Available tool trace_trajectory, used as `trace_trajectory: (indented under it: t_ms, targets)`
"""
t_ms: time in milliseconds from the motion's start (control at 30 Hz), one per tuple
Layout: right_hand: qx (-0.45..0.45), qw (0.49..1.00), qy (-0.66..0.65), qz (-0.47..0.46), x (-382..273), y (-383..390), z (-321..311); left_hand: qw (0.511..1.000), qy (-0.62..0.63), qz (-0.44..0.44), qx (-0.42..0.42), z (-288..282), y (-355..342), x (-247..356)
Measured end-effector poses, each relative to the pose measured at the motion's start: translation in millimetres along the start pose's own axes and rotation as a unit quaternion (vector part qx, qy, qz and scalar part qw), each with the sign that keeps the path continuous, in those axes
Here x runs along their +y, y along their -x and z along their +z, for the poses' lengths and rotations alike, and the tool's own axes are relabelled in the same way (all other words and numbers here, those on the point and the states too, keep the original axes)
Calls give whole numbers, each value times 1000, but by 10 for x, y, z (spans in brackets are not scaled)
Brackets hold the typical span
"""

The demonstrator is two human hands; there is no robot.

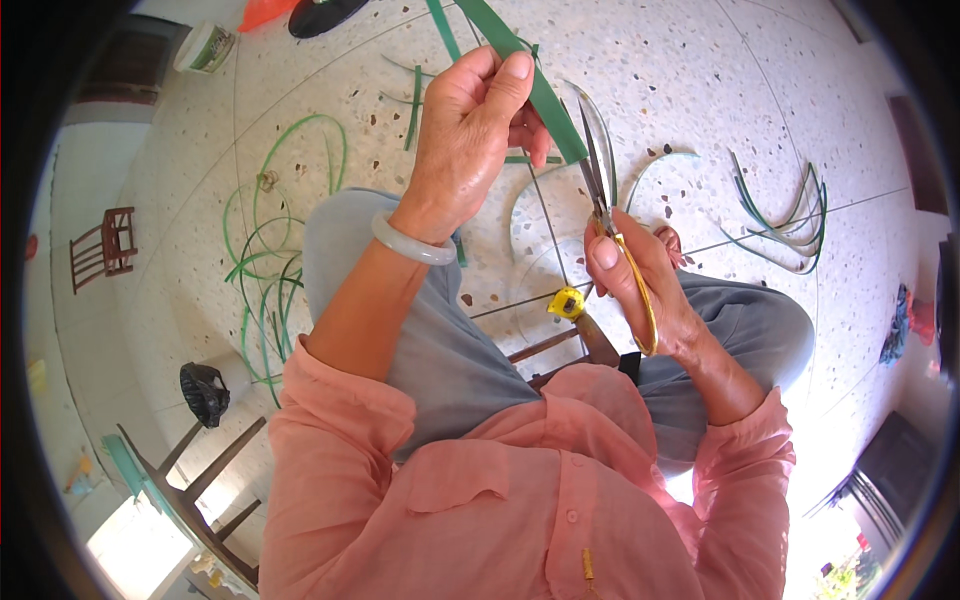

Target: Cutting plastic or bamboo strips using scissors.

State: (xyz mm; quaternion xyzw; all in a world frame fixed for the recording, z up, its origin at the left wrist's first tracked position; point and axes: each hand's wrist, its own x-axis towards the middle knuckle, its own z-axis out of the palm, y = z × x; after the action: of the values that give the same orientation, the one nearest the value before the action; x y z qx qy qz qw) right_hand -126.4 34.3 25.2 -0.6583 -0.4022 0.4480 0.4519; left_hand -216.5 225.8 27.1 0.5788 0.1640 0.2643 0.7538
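Observation:
My left hand (465,140) is raised in the upper middle, its thumb and fingers pinching a flat green strip (553,108). The strip slants down to the right from the top edge and ends in a straight-cut tip. In my right hand (645,285) is a pair of scissors (596,183) with yellow handles, its blades pointing up beside the strip's lower end. Whether the blades touch the strip I cannot tell. Below, between my knees, a yellow tape measure (567,303) rests near the brown wooden seat (598,340).
Thin green strips (275,265) lie tangled on the speckled floor at left. Several curved dark green strips (795,225) lie at right. A small wooden chair (103,248), a black-lined bin (205,393), a white tub (205,47) and another chair (190,490) stand on the left.

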Motion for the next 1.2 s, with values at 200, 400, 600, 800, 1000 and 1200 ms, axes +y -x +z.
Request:
trace_trajectory:
  t_ms: [200,400,600,800,1000,1200]
  targets:
    - [37,999,13,-24,140,9,26,999,-39,-22,14,54,4,6]
    - [60,996,-64,30,234,-28,193,998,-51,3,46,57,25,-21]
    - [87,980,-175,49,263,-56,225,991,-87,-98,21,34,110,-36]
    - [116,948,-286,79,286,-88,231,979,-110,-168,-28,133,186,-179]
    - [125,962,-232,72,321,-60,240,983,-57,-172,31,153,151,-258]
    - [127,972,-198,29,421,-79,343,995,-20,-89,37,42,111,-272]
